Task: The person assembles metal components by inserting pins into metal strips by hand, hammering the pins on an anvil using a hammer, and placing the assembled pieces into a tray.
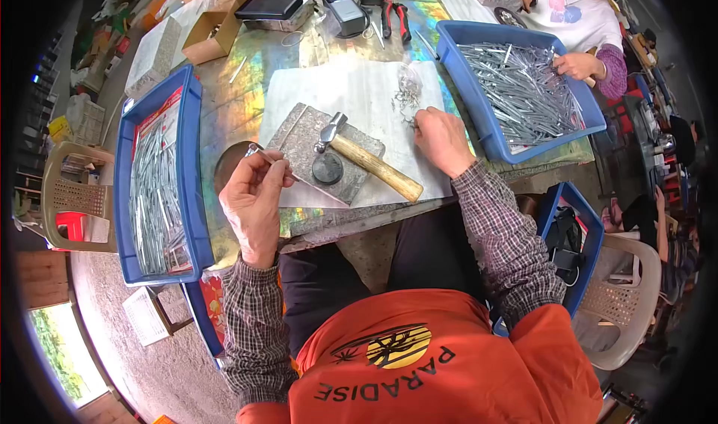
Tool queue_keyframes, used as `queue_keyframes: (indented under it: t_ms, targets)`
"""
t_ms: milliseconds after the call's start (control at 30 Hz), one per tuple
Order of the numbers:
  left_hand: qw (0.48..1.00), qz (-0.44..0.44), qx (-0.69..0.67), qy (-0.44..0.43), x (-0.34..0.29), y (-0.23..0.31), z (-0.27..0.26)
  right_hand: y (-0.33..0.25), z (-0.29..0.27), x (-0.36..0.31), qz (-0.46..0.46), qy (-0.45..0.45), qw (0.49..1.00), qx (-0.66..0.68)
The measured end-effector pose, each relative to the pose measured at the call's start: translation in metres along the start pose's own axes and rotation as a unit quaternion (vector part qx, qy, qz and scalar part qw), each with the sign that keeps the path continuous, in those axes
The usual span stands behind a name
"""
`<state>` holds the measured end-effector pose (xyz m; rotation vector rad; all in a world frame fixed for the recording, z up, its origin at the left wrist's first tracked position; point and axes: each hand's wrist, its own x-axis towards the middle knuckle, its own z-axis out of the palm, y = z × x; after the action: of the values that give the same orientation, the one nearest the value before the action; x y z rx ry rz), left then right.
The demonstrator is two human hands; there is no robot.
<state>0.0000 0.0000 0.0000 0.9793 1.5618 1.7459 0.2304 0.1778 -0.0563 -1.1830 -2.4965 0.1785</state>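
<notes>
At the stone slab (298, 135) in front of me, my two hands stand well apart, one on either side of it. My left hand (256, 196), just off the slab's left corner, has thumb and fingers closed on a slim metal piece (255, 151); its bright tip points away from me and leftward, clear of the slab, while the rest of its length is lost behind my fingers. My right hand (443, 141) rests to the right of the slab on the white sheet (359, 80), fingertips bunched at the near end of a loose scatter of small metal pins (407, 93); I cannot tell whether a pin is caught between them. That scatter, beyond the slab and to its right, stretches away from my right fingertips, making the right hand plainly the nearer, with the slab's whole width between it and the metal piece in my left. In that gap, on the slab, lies the hammer (376, 167), head toward the slab's far side and wooden handle slanting toward me and rightward past its edge; a dark round disc (327, 169) sits near the head. Blue trays of metal strips flank the slab, the left tray (194, 177) beyond my left hand, the right tray (555, 146) beyond my right, where a co-worker's hand (577, 66) reaches in.
</notes>
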Motion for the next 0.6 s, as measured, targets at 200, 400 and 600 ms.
queue_keyframes:
  t_ms: [200, 400, 600]
  targets:
    - [1.000, 0.021, 0.017, -0.010, 0.002, -0.005, 0.004, 0.007, -0.010, -0.009, -0.029, -0.001, 0.999, 0.016]
    - [1.000, 0.026, 0.013, -0.011, 0.005, -0.008, 0.007, 0.007, -0.006, -0.010, -0.023, 0.048, 0.997, 0.049]
    - [1.000, 0.024, 0.014, 0.006, 0.007, -0.010, 0.012, 0.004, 0.000, -0.006, -0.021, 0.012, 1.000, -0.020]
